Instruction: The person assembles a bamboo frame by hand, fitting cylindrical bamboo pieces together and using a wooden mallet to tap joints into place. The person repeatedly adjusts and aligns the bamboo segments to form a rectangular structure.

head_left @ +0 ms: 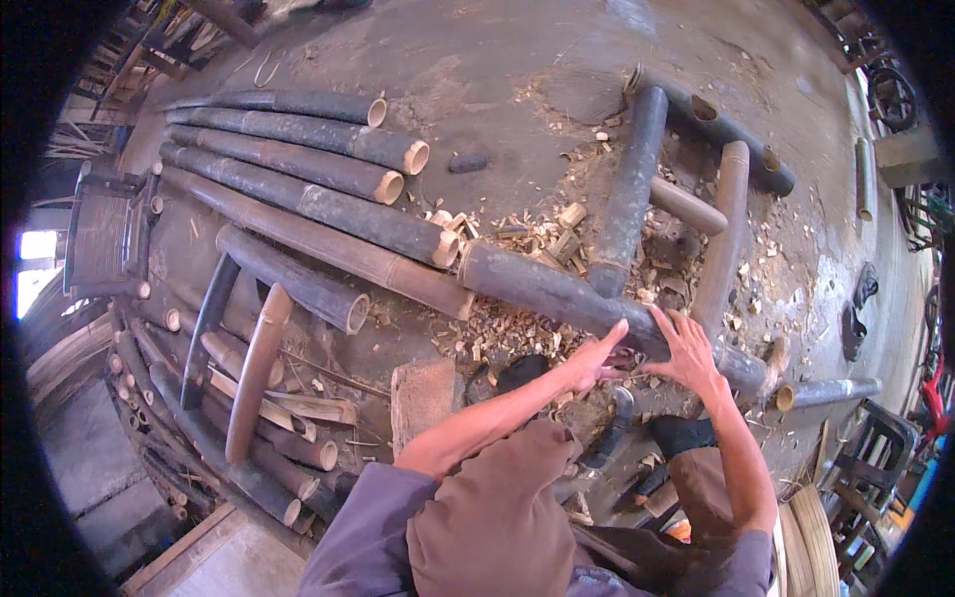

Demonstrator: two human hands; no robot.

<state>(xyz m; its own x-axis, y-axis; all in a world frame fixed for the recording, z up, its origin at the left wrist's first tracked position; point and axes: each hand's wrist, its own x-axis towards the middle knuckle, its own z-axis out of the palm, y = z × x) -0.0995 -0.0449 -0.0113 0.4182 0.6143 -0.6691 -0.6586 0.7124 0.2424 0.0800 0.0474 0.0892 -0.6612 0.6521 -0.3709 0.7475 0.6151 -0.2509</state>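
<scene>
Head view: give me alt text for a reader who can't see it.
Both open hands, left hand and right hand, press on a dark bamboo pole lying across a chip-strewn concrete floor. More bamboo poles lie stacked to the left.

The person sits low and reaches both hands to a dark bamboo pole [557, 291] that lies across the floor [517, 70]. The left hand [589, 364] has its fingers stretched flat against the pole's near side; the right hand [686, 350] is spread open on top of it. Wood chips [517, 333] lie scattered around the pole. A stack of thick bamboo poles [298, 189] lies to the left, and a brick [422, 396] lies near the left arm.
</scene>
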